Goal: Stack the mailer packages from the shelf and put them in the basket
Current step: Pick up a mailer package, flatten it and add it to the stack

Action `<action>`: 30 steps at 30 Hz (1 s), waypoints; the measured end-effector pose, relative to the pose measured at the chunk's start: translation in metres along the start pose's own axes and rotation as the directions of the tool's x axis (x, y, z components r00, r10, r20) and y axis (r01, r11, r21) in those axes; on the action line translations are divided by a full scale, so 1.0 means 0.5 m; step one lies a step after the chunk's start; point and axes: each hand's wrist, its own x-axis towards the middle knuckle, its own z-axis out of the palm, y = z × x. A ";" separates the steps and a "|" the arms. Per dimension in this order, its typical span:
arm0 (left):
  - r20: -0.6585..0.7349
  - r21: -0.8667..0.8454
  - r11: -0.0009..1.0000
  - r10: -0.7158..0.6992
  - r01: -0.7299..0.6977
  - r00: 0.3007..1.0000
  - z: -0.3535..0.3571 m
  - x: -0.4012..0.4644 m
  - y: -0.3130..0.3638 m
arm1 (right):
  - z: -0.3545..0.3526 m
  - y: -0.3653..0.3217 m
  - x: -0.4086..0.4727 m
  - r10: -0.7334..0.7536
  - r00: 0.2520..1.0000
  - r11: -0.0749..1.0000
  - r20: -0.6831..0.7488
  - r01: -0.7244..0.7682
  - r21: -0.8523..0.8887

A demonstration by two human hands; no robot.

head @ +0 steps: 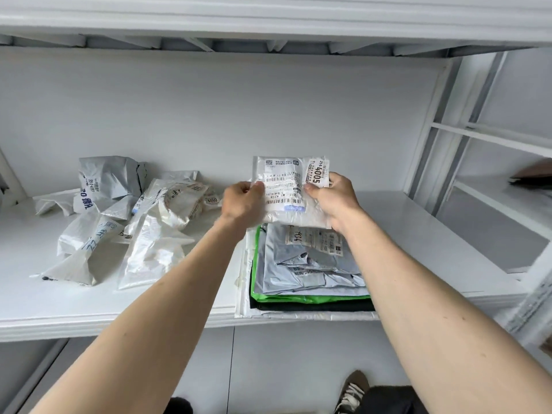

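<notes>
Head view: nearest, below both forearms, the stack of flat mailers [310,273] lies at the front edge of the shelf [418,228], its lowest layers jutting slightly past the lip. Just above the stack's far end, the left hand [243,204] and the right hand [334,201] each pinch a side edge of the white labelled mailer [289,192], thumbs on top, holding it flat and label-up, probably to square it before it goes on the pile. To the left of the left hand, the loose crumpled mailers [125,222] lie in a heap, not yet stacked. Right of the right hand the shelf is bare as far as the upright frame. Beyond the hands, open room runs to the back wall. No basket shows
</notes>
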 end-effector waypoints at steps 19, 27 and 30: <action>0.183 0.703 0.704 -0.038 -0.104 0.982 0.098 -0.019 -0.030 | -0.086 0.100 0.001 -0.117 0.993 0.661 0.036 0.104 -0.743; 0.409 0.756 0.542 0.045 -0.366 0.911 0.166 -0.041 -0.056 | -0.024 0.134 -0.004 -0.010 0.926 0.349 0.376 0.356 -0.867; 0.459 0.740 0.546 0.019 -0.394 0.888 0.180 -0.054 -0.096 | -0.039 0.173 0.006 0.098 0.907 0.315 0.409 0.361 -0.878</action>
